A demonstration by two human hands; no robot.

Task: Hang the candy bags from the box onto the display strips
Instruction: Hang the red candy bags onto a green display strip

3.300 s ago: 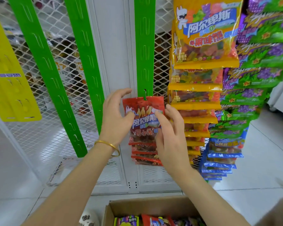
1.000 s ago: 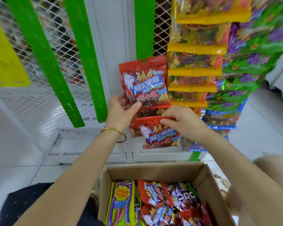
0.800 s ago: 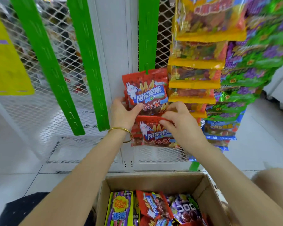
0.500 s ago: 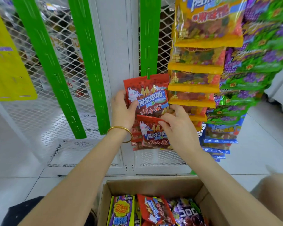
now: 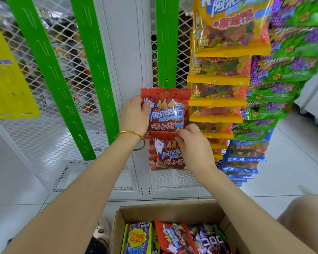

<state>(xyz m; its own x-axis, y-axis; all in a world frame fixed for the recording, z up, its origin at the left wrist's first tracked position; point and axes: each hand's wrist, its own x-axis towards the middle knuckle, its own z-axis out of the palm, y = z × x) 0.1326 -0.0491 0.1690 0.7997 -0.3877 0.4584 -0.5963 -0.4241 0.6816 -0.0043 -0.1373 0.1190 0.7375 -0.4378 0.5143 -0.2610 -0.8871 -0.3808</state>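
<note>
A red candy bag (image 5: 166, 109) hangs from the middle green display strip (image 5: 166, 43). My left hand (image 5: 135, 116), with a gold bangle at the wrist, grips that bag's left edge, thumb on its front. Just below it my right hand (image 5: 193, 145) pinches the top edge of a second red candy bag (image 5: 168, 153) held against the strip, over more red bags hanging beneath. The open cardboard box (image 5: 173, 209) at the bottom holds several candy bags in red, purple and yellow-green.
Two more bare green strips (image 5: 92, 70) slant down the white mesh cabinet on the left, beside a yellow strip (image 5: 6, 85). On the right, strips are filled with yellow bags (image 5: 218, 79) and green-purple bags (image 5: 286, 70). White tiled floor lies around.
My right hand lifted a red bag from the box up under the hanging one. My left hand slid up to hold the upper bag's left edge. The camera tilted upward.
</note>
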